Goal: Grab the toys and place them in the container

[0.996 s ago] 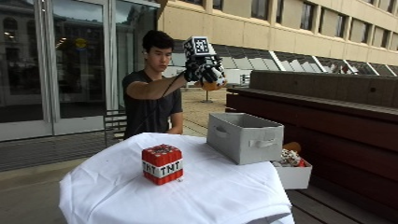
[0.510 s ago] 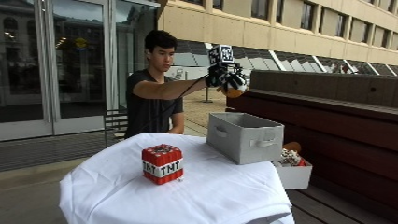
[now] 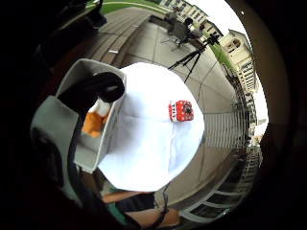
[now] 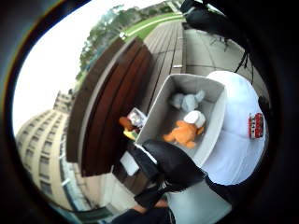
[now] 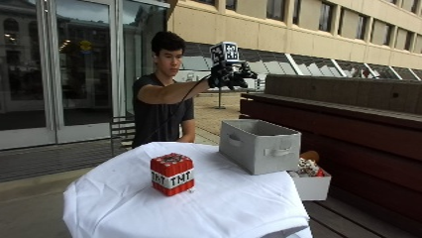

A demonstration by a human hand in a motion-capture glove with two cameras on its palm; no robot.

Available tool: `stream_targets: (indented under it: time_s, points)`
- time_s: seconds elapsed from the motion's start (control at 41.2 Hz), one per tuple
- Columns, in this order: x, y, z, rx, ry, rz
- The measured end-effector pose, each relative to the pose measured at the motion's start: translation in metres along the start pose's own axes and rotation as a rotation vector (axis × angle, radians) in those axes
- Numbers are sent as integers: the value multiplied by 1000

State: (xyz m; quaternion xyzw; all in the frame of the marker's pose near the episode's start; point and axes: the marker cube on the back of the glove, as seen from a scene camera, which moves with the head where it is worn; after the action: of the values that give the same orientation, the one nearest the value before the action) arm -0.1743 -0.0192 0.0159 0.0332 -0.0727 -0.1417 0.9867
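My gloved right hand [image 5: 229, 77] is raised high above the grey fabric container [image 5: 260, 147], fingers loose and holding nothing. The palm views look straight down into the container [image 4: 159, 119]. An orange plush toy [image 4: 184, 131] with a white patch lies on its floor beside a grey plush toy [image 4: 187, 100]. The little finger side view shows the same orange toy [image 3: 93, 122] inside the container [image 3: 57, 120]. A red TNT block [image 5: 172, 173] stands on the white tablecloth [image 5: 217, 203], well apart from the container and the hand. It also shows as a small red block [image 3: 181, 110] on the cloth.
A small white box [image 5: 311, 184] with more toys sits low between the table and the dark wooden bench [image 5: 342, 114]. The container stands at the table's edge nearest the bench. The person stands behind the table.
The hand carried the orange toy rightward until it was over the container. The toy has left the hand and now lies inside the container.
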Motion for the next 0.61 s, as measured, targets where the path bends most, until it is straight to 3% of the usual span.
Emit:
stream_targets:
  time_s: [0.073,0.267,0.607]
  points:
    - [32,2,-5,10,15,-22]
    - [142,-8,4,8,69,110]
    - [292,-19,77,-91,98,214]
